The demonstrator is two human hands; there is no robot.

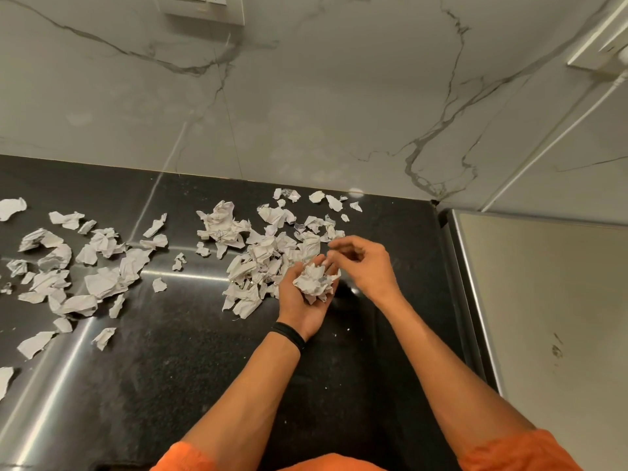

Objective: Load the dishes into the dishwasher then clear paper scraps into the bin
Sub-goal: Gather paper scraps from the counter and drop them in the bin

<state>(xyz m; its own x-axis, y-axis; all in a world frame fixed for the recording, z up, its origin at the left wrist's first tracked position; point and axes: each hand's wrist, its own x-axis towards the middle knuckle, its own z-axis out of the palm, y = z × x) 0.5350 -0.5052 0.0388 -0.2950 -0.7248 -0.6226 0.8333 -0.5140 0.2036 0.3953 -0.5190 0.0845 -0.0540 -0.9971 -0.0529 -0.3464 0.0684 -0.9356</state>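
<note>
A paper wad (316, 283) sits loosely cupped in the left hand (304, 305); the right hand (368, 268) blurs, its grip unclear; overfilling risks spills onto the table (204, 351).

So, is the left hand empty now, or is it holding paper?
Holding paper: the left hand lies palm up, cupping a wad of scraps.

— What sort of place is it?
— A home kitchen, by the look of it: a polished black stone surface (170, 385) runs up to a marble-veined wall (306, 96).
— Anything else?
— A switch plate (204, 8) on that wall, and a socket (605, 52) on the right.
</note>
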